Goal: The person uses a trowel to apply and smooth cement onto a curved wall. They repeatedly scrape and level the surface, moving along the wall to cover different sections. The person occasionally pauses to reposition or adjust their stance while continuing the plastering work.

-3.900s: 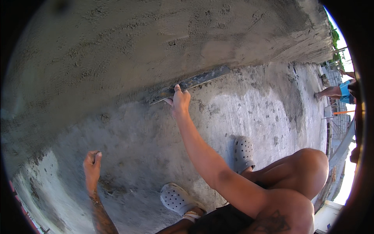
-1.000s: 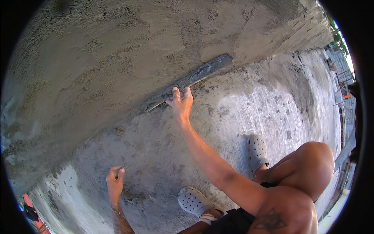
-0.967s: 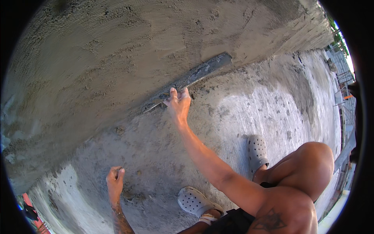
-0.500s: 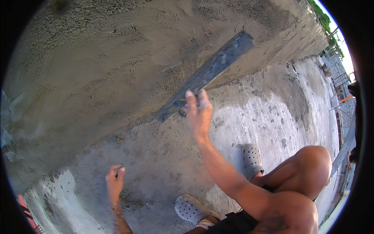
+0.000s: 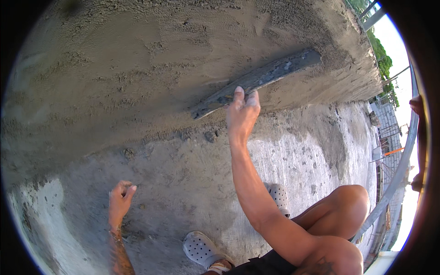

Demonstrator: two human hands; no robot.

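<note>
My right hand (image 5: 244,112) is closed round the near side of a long, dark, mortar-smeared plastering float (image 5: 263,79). The float lies slantwise against the wet grey mortar on the wall (image 5: 137,68), its upper end to the right and its lower end near the wall's foot. Over the floor at the lower left, my left hand (image 5: 121,195) hangs with its fingers curled in toward the thumb. Whatever those fingers may hold is hidden. Coarse, rough patches show in the mortar above the float, with smoother streaks around it.
Mortar clumps (image 5: 211,136) lie along the wall's foot. The concrete floor (image 5: 293,156) is spotted with splashes. My knees and grey clogs (image 5: 201,247) are at the bottom. At the far right are a metal pole (image 5: 389,192) and a block wall (image 5: 387,123).
The float and my right hand have moved up the wall, and the float now lies at a flatter slant. My left hand appears a little further left and up; the whole view has shifted.
</note>
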